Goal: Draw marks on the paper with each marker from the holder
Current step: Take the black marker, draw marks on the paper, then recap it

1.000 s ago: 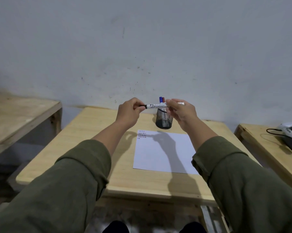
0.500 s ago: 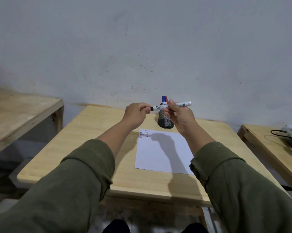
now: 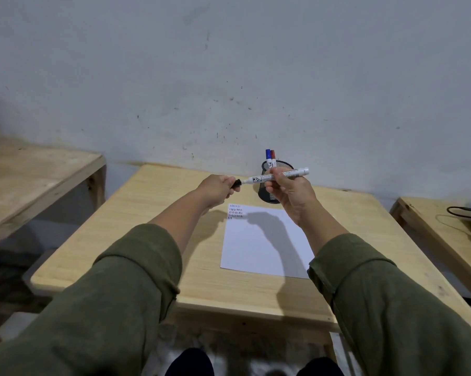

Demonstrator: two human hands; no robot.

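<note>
My right hand grips a white marker and holds it level above the table. My left hand pinches the marker's black cap at its left end; the cap looks just off the tip. Behind the hands stands a black mesh holder with a blue-capped marker and a red-capped marker upright in it. A white sheet of paper lies on the wooden table, with rows of small marks in its far left corner.
A second wooden table stands to the left across a gap. Another one on the right carries a white device with a black cable. A grey wall rises right behind the holder.
My hands have drawn apart: the left hand has pulled the black cap off the marker's left end, and the right hand has shifted the marker a little to the right.
</note>
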